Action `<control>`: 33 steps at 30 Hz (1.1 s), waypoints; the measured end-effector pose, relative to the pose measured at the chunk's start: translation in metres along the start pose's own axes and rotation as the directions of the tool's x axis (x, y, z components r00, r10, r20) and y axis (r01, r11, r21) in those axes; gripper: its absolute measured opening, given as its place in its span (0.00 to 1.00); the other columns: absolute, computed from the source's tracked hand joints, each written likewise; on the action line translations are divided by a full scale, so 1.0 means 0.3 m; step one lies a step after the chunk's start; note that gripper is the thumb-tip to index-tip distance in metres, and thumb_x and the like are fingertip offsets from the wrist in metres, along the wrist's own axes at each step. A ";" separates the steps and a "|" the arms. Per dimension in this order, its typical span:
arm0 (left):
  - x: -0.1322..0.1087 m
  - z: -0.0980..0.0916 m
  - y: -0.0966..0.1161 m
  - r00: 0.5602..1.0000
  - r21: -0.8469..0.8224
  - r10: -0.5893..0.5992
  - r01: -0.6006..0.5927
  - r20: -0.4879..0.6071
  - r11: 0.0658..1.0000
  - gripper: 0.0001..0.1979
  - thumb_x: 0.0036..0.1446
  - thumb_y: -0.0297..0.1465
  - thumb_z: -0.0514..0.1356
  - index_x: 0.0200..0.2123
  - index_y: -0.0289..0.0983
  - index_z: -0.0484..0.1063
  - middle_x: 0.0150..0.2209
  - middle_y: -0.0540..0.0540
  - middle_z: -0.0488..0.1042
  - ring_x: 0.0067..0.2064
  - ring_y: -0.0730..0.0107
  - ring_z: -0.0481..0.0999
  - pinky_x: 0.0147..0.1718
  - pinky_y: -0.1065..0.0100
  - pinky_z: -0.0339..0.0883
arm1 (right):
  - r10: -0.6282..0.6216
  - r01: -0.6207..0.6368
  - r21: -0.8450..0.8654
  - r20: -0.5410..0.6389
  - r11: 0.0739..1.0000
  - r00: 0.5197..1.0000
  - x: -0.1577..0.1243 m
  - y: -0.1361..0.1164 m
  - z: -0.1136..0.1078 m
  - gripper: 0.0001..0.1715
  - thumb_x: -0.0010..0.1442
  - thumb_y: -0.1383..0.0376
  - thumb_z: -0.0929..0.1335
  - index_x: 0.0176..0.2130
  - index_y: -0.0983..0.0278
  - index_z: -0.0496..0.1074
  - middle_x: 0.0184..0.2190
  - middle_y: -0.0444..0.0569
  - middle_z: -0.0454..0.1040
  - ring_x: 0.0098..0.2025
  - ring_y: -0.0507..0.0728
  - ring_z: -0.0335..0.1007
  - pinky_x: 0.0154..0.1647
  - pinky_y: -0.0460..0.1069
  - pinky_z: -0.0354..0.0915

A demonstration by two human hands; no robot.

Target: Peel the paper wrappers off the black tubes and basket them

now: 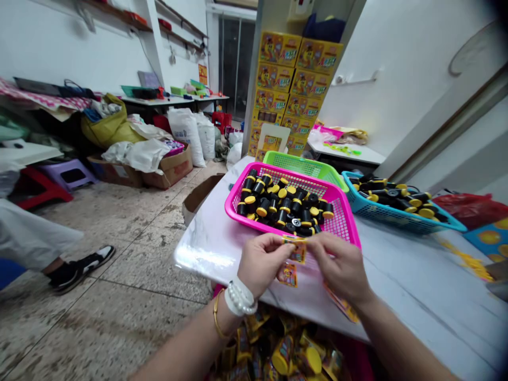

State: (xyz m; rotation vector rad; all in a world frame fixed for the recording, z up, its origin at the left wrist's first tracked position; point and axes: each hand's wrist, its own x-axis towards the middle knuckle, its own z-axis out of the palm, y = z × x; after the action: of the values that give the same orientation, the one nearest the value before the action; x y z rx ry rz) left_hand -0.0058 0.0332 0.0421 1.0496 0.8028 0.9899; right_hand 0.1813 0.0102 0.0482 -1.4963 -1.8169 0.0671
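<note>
Between my two hands is a small printed yellow-and-orange label [298,253], stretched over the table near the pink basket's front rim. My left hand [264,262], with a bracelet of white beads on the wrist, pinches its left edge. On the other side my right hand [339,264] grips the label's right edge. Another printed label [288,275] lies on the table below it. More labels [343,304] sit partly hidden under my right hand. Just beyond my fingers, the pink basket [234,203] holds many small black cylinders with yellow caps [283,203].
A green basket [305,165] stands behind the pink one; a blue basket [405,222] of similar cylinders is at right. Below the table edge is a container of labelled yellow-capped cylinders [281,354]. Printed boxes [296,79] are stacked behind. A person's shoe [81,269] is at left.
</note>
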 end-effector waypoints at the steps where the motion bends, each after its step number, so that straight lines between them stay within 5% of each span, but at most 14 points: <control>1: 0.020 -0.002 0.000 0.997 -0.066 -0.068 0.070 0.023 0.995 0.11 0.53 0.35 0.68 0.30 0.32 0.78 0.16 0.52 0.70 0.15 0.81 0.60 0.13 0.77 0.47 | 0.093 -0.084 -0.167 0.047 0.982 0.995 0.062 0.039 -0.019 0.21 0.69 0.54 0.63 0.33 0.60 0.78 0.31 0.47 0.79 0.33 0.56 0.76 0.36 0.49 0.68; 5: 0.040 -0.001 -0.026 0.975 -0.217 -0.210 0.222 0.075 0.951 0.15 0.50 0.38 0.71 0.31 0.31 0.76 0.15 0.52 0.69 0.14 0.84 0.58 0.13 0.79 0.37 | 0.256 -0.210 -0.342 0.093 0.916 0.962 0.261 0.187 -0.027 0.16 0.54 0.52 0.75 0.30 0.63 0.76 0.24 0.49 0.77 0.28 0.60 0.74 0.30 0.51 0.63; 9: 0.011 0.003 -0.040 0.969 -0.308 -0.240 0.248 0.066 0.918 0.18 0.42 0.37 0.76 0.29 0.30 0.75 0.18 0.51 0.71 0.16 0.85 0.61 0.13 0.80 0.38 | 0.310 -0.229 -0.342 0.204 0.911 0.929 0.321 0.234 0.023 0.14 0.48 0.60 0.78 0.28 0.63 0.74 0.24 0.48 0.77 0.28 0.58 0.73 0.30 0.49 0.63; 14: -0.013 -0.025 -0.043 0.960 -0.402 -0.277 0.265 0.030 0.876 0.17 0.40 0.33 0.76 0.31 0.29 0.77 0.28 0.46 0.78 0.17 0.88 0.61 0.11 0.81 0.38 | 0.278 -0.243 -0.167 0.234 0.955 0.932 0.238 0.133 -0.043 0.15 0.55 0.61 0.74 0.43 0.63 0.77 0.36 0.49 0.80 0.38 0.58 0.77 0.38 0.50 0.70; 17: -0.028 -0.045 -0.051 0.955 -0.430 -0.295 0.284 0.043 0.857 0.16 0.43 0.31 0.75 0.34 0.28 0.79 0.34 0.43 0.81 0.17 0.90 0.61 0.11 0.82 0.39 | 0.156 -0.254 0.275 0.334 0.927 0.929 0.119 0.050 -0.106 0.21 0.59 0.56 0.73 0.51 0.60 0.77 0.41 0.49 0.80 0.41 0.58 0.78 0.40 0.51 0.73; 20: -0.042 -0.050 -0.062 0.950 -0.461 -0.302 0.304 0.078 0.834 0.16 0.43 0.30 0.75 0.35 0.27 0.79 0.33 0.44 0.80 0.16 0.92 0.58 0.11 0.83 0.39 | 0.055 -0.232 0.516 0.336 0.825 0.940 0.006 -0.005 -0.121 0.21 0.58 0.58 0.75 0.52 0.57 0.80 0.42 0.49 0.79 0.42 0.56 0.76 0.43 0.51 0.73; 24: -0.050 -0.042 -0.073 0.944 -0.481 -0.311 0.326 0.113 0.814 0.17 0.42 0.30 0.76 0.33 0.28 0.77 0.26 0.50 0.75 0.16 0.91 0.58 0.10 0.83 0.40 | 0.050 -0.267 0.553 0.375 0.790 0.926 -0.057 -0.016 -0.098 0.24 0.59 0.60 0.75 0.55 0.54 0.78 0.39 0.48 0.76 0.38 0.54 0.74 0.40 0.50 0.72; 33: -0.047 -0.035 -0.072 0.944 -0.522 -0.308 0.324 0.119 0.789 0.17 0.42 0.30 0.76 0.32 0.29 0.73 0.27 0.51 0.74 0.15 0.91 0.60 0.10 0.84 0.45 | -0.012 -0.140 0.363 0.385 0.921 0.923 -0.034 -0.007 -0.113 0.24 0.60 0.59 0.73 0.56 0.56 0.78 0.36 0.48 0.75 0.38 0.56 0.71 0.37 0.49 0.68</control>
State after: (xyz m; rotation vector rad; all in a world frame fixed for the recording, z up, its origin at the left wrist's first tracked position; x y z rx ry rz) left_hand -0.0145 0.0198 0.0194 0.4200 0.5980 0.8351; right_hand 0.1993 -0.0132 0.0680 -1.3184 -1.9071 0.7564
